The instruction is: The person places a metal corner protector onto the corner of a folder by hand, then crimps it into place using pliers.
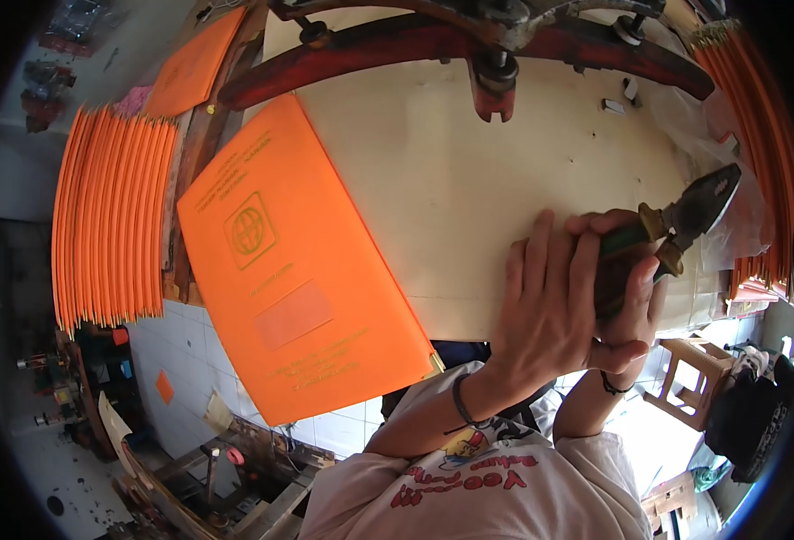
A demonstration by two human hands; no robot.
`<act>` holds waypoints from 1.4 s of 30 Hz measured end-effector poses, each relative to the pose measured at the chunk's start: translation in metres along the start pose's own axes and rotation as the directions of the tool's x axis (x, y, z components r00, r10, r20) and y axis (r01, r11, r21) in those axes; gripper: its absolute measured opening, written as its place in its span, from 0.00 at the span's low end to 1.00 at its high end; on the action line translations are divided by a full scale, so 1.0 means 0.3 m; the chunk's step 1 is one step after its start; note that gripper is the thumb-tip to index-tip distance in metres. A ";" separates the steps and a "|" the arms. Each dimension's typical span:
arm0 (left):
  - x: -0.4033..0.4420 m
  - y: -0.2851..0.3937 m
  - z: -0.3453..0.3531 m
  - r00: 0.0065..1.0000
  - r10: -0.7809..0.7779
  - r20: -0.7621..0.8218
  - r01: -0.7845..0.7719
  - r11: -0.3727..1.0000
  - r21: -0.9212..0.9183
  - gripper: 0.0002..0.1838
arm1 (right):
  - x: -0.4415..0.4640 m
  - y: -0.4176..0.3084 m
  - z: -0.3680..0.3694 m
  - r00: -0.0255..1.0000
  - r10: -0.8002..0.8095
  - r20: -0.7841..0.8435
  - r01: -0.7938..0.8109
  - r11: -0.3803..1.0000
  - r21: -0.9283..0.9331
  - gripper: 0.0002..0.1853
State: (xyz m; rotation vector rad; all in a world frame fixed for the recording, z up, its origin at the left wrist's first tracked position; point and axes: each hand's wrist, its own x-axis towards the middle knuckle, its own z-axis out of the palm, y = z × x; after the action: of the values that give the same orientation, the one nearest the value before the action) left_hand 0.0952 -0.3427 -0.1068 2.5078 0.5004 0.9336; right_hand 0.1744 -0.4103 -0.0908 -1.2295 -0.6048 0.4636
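Note:
My right hand (635, 301) is closed around the handles of a pair of pliers (704, 200), with the dark jaws pointing to the upper right. Beside it, touching it, my left hand (545, 301) lies palm down with its fingers stretched out; its thumb reaches across below my right hand. To the left, an orange folder (298, 261) with gold print, a small clear pocket and a metal corner at its lower right lies tilted, partly over the table edge.
A red metal frame (379, 45) spans the top above the pale tabletop (415, 171). Orange folders are stacked at left (118, 216) and right (752, 153). Clear plastic (739, 225) lies near the pliers. A stool (694, 382) stands at lower right.

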 end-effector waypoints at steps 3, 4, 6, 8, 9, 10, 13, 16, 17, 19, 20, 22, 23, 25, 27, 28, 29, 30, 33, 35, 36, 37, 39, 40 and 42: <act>0.023 0.002 -0.010 1.000 0.006 0.022 -0.007 0.998 0.067 0.68 | 0.022 0.019 0.003 0.996 -0.086 -0.019 0.086 0.996 0.000 0.34; 0.033 0.007 -0.020 0.999 0.004 0.045 -0.007 0.997 0.082 0.70 | 0.027 0.023 0.005 0.992 -0.117 -0.039 0.117 0.993 -0.007 0.34; 0.040 0.011 -0.024 0.990 -0.032 0.139 0.020 0.996 0.083 0.72 | 0.023 0.031 0.003 0.994 -0.062 -0.094 0.073 0.991 0.113 0.31; 0.035 0.005 -0.016 0.967 -0.066 0.245 0.049 0.996 0.077 0.74 | 0.019 0.019 0.014 0.984 0.039 -0.172 -0.006 0.982 0.186 0.29; 0.032 0.000 -0.010 0.958 -0.069 0.277 0.048 0.996 0.081 0.74 | 0.024 0.020 0.000 0.987 0.042 -0.157 -0.019 0.989 0.147 0.27; 0.026 -0.010 -0.001 0.963 -0.046 0.267 0.020 0.995 0.100 0.75 | 0.021 0.014 -0.001 0.986 0.047 -0.160 -0.027 0.992 0.123 0.27; 0.033 -0.003 -0.007 0.965 -0.036 0.259 0.011 0.995 0.099 0.75 | 0.022 -0.005 0.009 0.985 0.068 -0.158 -0.053 0.994 0.099 0.27; 0.025 -0.025 0.020 0.984 0.051 0.173 -0.070 0.992 0.104 0.75 | 0.021 0.011 -0.020 0.994 0.029 -0.104 -0.037 0.996 -0.076 0.33; 0.023 -0.029 0.022 0.984 0.078 0.160 -0.095 0.990 0.105 0.75 | 0.025 0.015 -0.031 0.998 -0.011 -0.055 0.008 0.999 -0.051 0.33; 0.023 -0.029 0.011 0.979 0.109 0.171 -0.128 0.986 0.103 0.74 | 0.036 0.029 -0.049 0.996 -0.083 0.045 0.083 0.996 0.014 0.34; 0.028 -0.022 -0.003 0.975 0.090 0.201 -0.111 0.989 0.095 0.74 | 0.037 0.036 -0.049 0.992 -0.110 0.067 0.109 0.994 0.021 0.35; 0.039 0.003 -0.022 0.962 0.020 0.272 -0.045 0.996 0.083 0.73 | 0.035 0.031 -0.044 0.988 -0.104 0.113 0.107 0.994 -0.022 0.35; 0.039 0.008 -0.023 0.950 -0.032 0.310 0.006 0.996 0.084 0.72 | 0.033 0.019 -0.041 0.988 -0.070 0.137 0.081 0.994 -0.074 0.36; 0.029 0.001 -0.022 0.975 -0.022 0.220 0.029 0.999 -0.025 0.69 | 0.032 0.011 -0.020 0.990 -0.057 0.132 0.068 0.994 -0.082 0.36; 0.022 -0.003 -0.010 0.987 0.008 0.162 -0.004 1.000 -0.028 0.66 | 0.030 0.008 -0.008 0.989 -0.066 0.134 0.076 0.995 -0.066 0.37; 0.018 -0.005 -0.006 0.989 0.003 0.145 0.000 1.000 -0.015 0.66 | 0.027 0.008 -0.004 0.986 -0.072 0.153 0.084 0.994 -0.075 0.36; 0.017 -0.003 -0.001 0.992 0.002 0.126 -0.001 1.000 -0.008 0.66 | 0.024 0.008 -0.001 0.982 -0.082 0.168 0.097 0.991 -0.089 0.36; 0.015 -0.001 0.002 0.994 0.006 0.106 -0.005 1.000 -0.006 0.66 | 0.020 0.004 0.006 0.979 -0.093 0.180 0.113 0.988 -0.107 0.36; 0.013 0.006 0.001 0.999 0.001 0.048 0.000 1.000 -0.013 0.65 | 0.017 -0.016 0.023 0.959 -0.134 0.249 0.171 0.977 -0.131 0.35; 0.012 0.009 0.001 1.000 0.000 0.022 -0.001 1.000 0.001 0.65 | 0.023 -0.020 0.014 0.962 -0.107 0.250 0.144 0.980 -0.135 0.35; 0.010 0.010 0.003 1.000 0.000 0.016 0.000 1.000 0.017 0.65 | 0.026 -0.018 0.010 0.965 -0.093 0.246 0.129 0.982 -0.135 0.36; 0.007 0.010 0.004 1.000 -0.002 0.013 0.002 0.999 0.034 0.65 | 0.027 -0.019 0.004 0.967 -0.081 0.242 0.116 0.984 -0.136 0.36; 0.003 0.011 0.007 1.000 0.010 -0.014 -0.009 0.997 0.077 0.65 | 0.029 -0.016 -0.001 0.968 -0.068 0.239 0.106 0.984 -0.146 0.36; 0.002 0.010 0.004 0.999 0.018 -0.029 -0.015 0.995 0.100 0.65 | 0.023 -0.011 0.001 0.969 -0.072 0.238 0.111 0.981 -0.157 0.36; -0.012 0.003 -0.010 0.997 0.046 -0.069 -0.041 0.996 0.076 0.54 | 0.007 -0.011 -0.002 0.965 -0.085 0.247 0.136 0.971 -0.197 0.36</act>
State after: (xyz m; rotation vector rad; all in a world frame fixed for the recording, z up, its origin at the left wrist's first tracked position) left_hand 0.0907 -0.3445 -0.1063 2.5687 0.5136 1.0409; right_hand 0.1765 -0.4103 -0.0875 -1.3441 -0.9433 0.4634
